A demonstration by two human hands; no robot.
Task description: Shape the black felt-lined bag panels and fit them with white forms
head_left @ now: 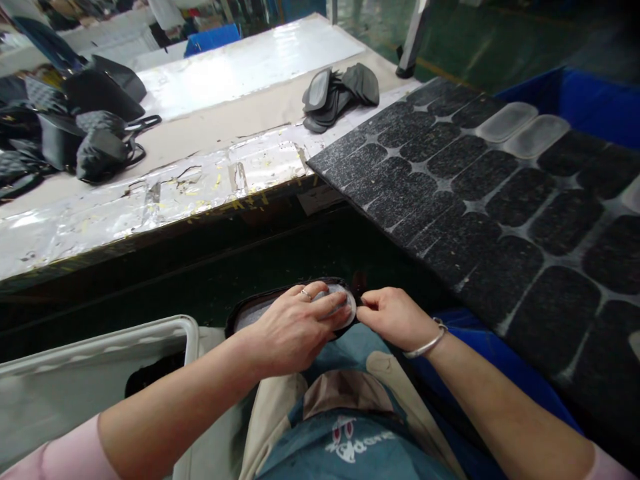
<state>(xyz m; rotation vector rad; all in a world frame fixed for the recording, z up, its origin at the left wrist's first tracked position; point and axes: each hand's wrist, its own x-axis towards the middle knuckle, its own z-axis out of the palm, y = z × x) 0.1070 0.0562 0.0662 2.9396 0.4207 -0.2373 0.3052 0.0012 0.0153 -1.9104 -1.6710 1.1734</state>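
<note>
Low above my lap is a long dark-rimmed piece (255, 309) with a greyish inner face. A pale, translucent oval panel (350, 308) lies at its right end. My left hand (300, 327) reaches over both, its fingers bent and pressed on the panel; its thumb is hidden. Beside it, my right hand (393, 317) is closed in a pinch at the dark rim's right end. Whatever lies between those fingertips is mostly covered.
A dark slanted board (480, 207) with rounded outlines carries pale oval panels (537, 137). On the worktable (210, 127) are stacked dark oval pieces (340, 97) and dark bags (100, 143). A white bin (190, 327) stands left; a blue container (600, 107) is behind the board.
</note>
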